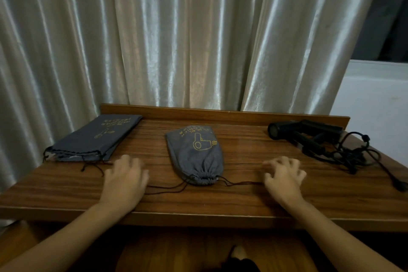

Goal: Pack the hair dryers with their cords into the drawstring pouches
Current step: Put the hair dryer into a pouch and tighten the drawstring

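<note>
A grey drawstring pouch [195, 154] with a yellow hair-dryer print lies bulging at the table's middle, its mouth cinched and facing me. Its dark strings [164, 190] trail left and right along the wood, ending at my hands. My left hand [124, 178] lies palm down to the left of the pouch, fingers relaxed. To the pouch's right, my right hand [283, 178] hovers with fingers spread and loosely bent, holding nothing I can see. Black hair dryers [305, 133] lie at the far right beside a tangle of black cords [351, 157]. Flat empty pouches [95, 139] are stacked at the far left.
The wooden table [198, 203] has a low raised back edge, and pale curtains [176, 35] hang right behind it. A cord's plug [399, 184] lies near the right edge. Wooden floor shows below the front edge.
</note>
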Motion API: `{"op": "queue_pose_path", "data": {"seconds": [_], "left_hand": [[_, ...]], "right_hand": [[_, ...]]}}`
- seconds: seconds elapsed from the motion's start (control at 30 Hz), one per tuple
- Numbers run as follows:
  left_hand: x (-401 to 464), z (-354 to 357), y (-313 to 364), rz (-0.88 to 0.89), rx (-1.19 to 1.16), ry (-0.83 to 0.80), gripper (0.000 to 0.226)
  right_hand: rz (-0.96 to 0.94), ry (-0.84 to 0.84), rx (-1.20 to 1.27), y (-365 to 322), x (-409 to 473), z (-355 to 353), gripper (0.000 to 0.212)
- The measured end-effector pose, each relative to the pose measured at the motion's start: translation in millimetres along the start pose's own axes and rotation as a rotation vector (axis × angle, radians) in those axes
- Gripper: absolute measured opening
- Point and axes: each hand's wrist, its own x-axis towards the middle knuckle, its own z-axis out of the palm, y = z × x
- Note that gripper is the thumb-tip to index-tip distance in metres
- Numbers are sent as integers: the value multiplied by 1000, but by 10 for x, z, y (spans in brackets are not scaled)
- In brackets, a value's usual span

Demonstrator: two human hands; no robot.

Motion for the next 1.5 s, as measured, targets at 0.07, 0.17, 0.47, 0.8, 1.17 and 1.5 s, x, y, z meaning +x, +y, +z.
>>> {"op": "queue_pose_path", "data": {"seconds": [0.07,0.17,0.47,0.8,1.17,1.5], "left_hand": [[-51,-13,347,175,25,-23,40],[-112,39,788,248,94,-112,57],[-7,147,546,258,-568,-403,39],[37,105,482,-61,-815,-536,36],[-405,-87,1100,-363,-1279,-396,18],[-511,54,1201,-447,-1389,-279,14]], "right_hand": [[-256,-74,-90,-329,-101,65,38],[-470,-138,-201,-751,-246,244,54],[-437,-287,108,-627,-229,216,32],[-305,-285,319,-597,-283,203,16],[-265,-211,502,-1087,-661,320,12],[-288,-587,766,-1109,-527,203,47]]}}
